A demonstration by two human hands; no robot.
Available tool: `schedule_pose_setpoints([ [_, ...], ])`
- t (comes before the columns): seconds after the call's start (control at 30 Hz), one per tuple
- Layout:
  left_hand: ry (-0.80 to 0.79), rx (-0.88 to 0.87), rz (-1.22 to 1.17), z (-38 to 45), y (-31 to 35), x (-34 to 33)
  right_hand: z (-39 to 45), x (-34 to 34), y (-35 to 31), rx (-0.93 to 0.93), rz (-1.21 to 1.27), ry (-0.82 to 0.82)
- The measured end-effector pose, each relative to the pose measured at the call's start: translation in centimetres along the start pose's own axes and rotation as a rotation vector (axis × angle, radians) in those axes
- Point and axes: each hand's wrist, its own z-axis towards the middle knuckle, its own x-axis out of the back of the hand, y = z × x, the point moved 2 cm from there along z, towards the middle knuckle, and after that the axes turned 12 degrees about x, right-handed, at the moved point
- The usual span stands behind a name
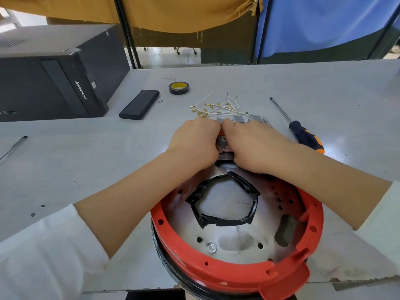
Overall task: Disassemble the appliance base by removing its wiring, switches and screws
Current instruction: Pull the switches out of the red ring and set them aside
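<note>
My left hand [195, 142] and right hand [252, 144] met knuckle to knuckle at the far rim of the base [238, 224], fingers curled around a small switch [223, 142] between them. The red-ringed base sat at the table's [86, 161] near edge. Beyond the hands lay loose wires [216, 106] and grey parts [239, 119]; right, a screwdriver [303, 133]; farther off, a tape roll [179, 88].

Grey table [324, 87], mustard [173, 14] and blue curtains [324, 22] behind.
</note>
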Motion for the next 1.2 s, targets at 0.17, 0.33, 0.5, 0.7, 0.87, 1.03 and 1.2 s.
schedule_pose_setpoints([
  [0.17,-0.012,-0.053,-0.023,-0.1,-0.3,0.0,-0.2,0.1,0.4,0.022,0.095,0.000],
  [0.33,-0.108,-0.086,-0.062,0.1,-0.6,-0.1,-0.3,0.1,1.0,0.039,0.235,-0.061],
  [0.5,-0.149,-0.074,-0.104,0.6,-0.7,0.1,-0.2,-0.1,1.2,0.031,0.269,-0.077],
  [0.7,-0.062,-0.035,-0.132,0.4,-0.7,-0.2,-0.2,-0.1,1.3,0.034,0.269,-0.084],
  [0.87,-0.028,-0.018,-0.125,0.3,-0.6,-0.2,-0.3,-0.1,0.7,0.037,0.136,-0.037],
  [1.03,-0.002,-0.022,-0.098,0.3,-0.3,-0.1,-0.4,-0.2,0.5,0.032,0.058,-0.015],
  [1.2,0.023,-0.012,-0.077,0.2,-0.2,-0.1,-0.4,-0.3,0.4,0.038,0.032,0.012],
])
